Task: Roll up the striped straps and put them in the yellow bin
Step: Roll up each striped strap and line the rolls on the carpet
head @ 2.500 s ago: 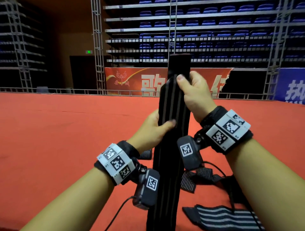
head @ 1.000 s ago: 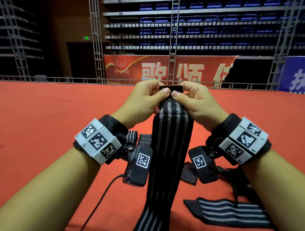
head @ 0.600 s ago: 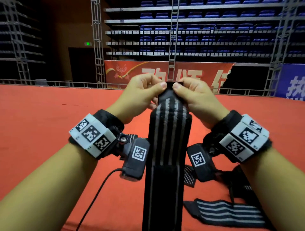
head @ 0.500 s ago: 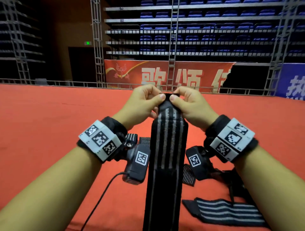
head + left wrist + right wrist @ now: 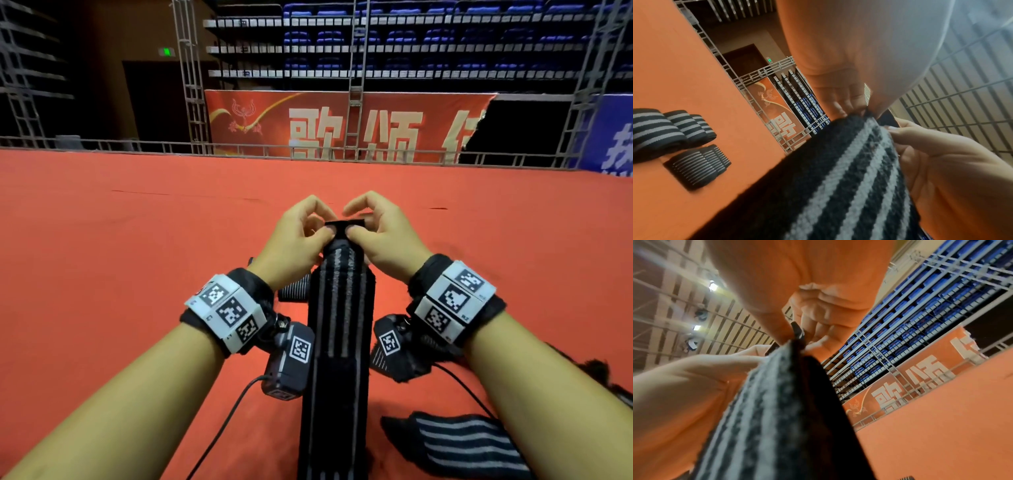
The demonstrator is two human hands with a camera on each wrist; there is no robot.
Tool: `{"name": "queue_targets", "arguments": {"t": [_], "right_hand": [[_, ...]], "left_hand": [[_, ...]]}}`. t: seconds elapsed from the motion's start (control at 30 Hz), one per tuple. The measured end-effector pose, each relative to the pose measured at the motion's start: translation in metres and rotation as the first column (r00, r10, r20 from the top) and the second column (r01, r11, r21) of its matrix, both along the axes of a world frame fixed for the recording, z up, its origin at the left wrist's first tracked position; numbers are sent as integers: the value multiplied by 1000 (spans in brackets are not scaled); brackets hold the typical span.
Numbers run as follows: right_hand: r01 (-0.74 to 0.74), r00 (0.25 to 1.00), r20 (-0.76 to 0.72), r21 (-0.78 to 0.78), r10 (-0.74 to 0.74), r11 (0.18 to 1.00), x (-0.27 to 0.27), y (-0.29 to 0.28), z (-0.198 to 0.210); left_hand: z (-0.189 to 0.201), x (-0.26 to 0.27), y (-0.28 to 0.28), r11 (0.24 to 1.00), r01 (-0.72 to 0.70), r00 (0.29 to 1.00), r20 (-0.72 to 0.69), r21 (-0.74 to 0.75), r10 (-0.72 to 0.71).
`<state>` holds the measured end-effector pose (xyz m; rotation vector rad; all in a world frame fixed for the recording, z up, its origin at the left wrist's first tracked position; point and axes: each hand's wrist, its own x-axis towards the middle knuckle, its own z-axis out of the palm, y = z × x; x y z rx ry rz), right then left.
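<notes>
Your left hand and right hand meet at centre frame, each grip pinched closed with thumb against curled fingers on the top end of the striped strap, which hangs straight down the middle to the bottom edge. Another striped strap lies flat on the red floor at lower right. In the left wrist view, rolled striped straps sit together on the floor at the left edge.
</notes>
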<state>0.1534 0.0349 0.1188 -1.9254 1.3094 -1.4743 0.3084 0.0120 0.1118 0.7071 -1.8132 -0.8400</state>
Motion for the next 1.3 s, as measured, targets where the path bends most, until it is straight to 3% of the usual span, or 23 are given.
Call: {"name": "queue_targets", "arguments": {"t": [0.1, 0.3, 0.43, 0.63, 0.83, 0.97, 1.07, 1.2, 1.3], "right_hand": [[-1, 1000, -9, -14, 1, 1000, -4, -19, -15], [58, 997, -45, -64, -61, 996, -10, -58, -53], [74, 992, -94, -71, -81, 995, -15, -82, -77], [-45, 990, 140, 122, 28, 991, -27, -107, -101], [-50, 997, 68, 83, 44, 995, -34, -130, -127], [75, 997, -14, -36, -76, 997, -33, -143, -143], [124, 991, -43, -102, -129, 987, -32, -146, -155], [72, 997, -23, -54, -74, 996, -37, -151, -165], [77, 995, -65, -50, -80, 996, -43, -155, -171]], "left_hand": [[-15, -4, -20, 1000, -3, 1000, 12, -3, 3], [-48, -14, -60, 988, 24, 995, -102, 155, -9], [-71, -20, -83, 987, -12, 996, -85, 160, 26], [-101, -25, -113, 993, -31, 999, -33, 112, 35], [-125, -31, -134, 996, -76, 997, -18, 48, 77], [-137, -35, -146, 979, -61, 998, 2, 193, 61], [-143, -37, -156, 987, -53, 997, 60, 151, 44], [-157, -40, -165, 997, -48, 997, 64, 66, 44], [-167, -43, -169, 995, -2, 998, 61, 100, -4]]}}
